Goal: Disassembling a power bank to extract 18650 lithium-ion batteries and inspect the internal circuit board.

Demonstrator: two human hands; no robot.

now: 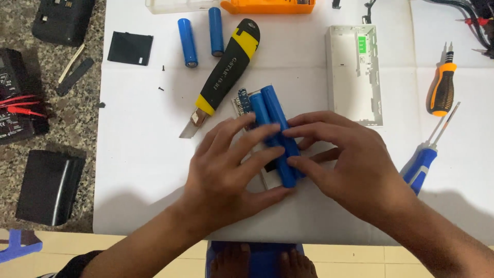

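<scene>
While both hands meet at the centre of the white sheet (134, 154), the pack (274, 131) of blue cells lies directly under their fingertips. Its long axis runs near to far, leaning slightly left at the far end. At that far end a small blue circuit board (243, 100) sits against the pack's left side.

The left hand (231, 170) covers the pack from the left — fingers spread, tips pressed on the cells' upper face, thumb tucked under the near end. The right hand (345, 164) comes in from the right, fingers close together and laid across the cells, thumb low beside them. Both clamp the pack; neither is nearer than the other, since both touch it.

Surroundings, by place:
- Utility knife (226, 77), black and yellow, blade extended, just left of the pack and pointing toward the near left. Its grip carries pale lettering.
- Two loose blue cells (188, 42), far left, side by side but apart.
- White case (355, 72), open, far right of the pack, with a green patch inside at its far end.
- Orange screwdriver (442, 85) and blue screwdriver (422, 162) at the right — well apart from the hands.
- Black square pad (130, 48), far left.
- Orange tool (267, 6) at the far edge.
</scene>
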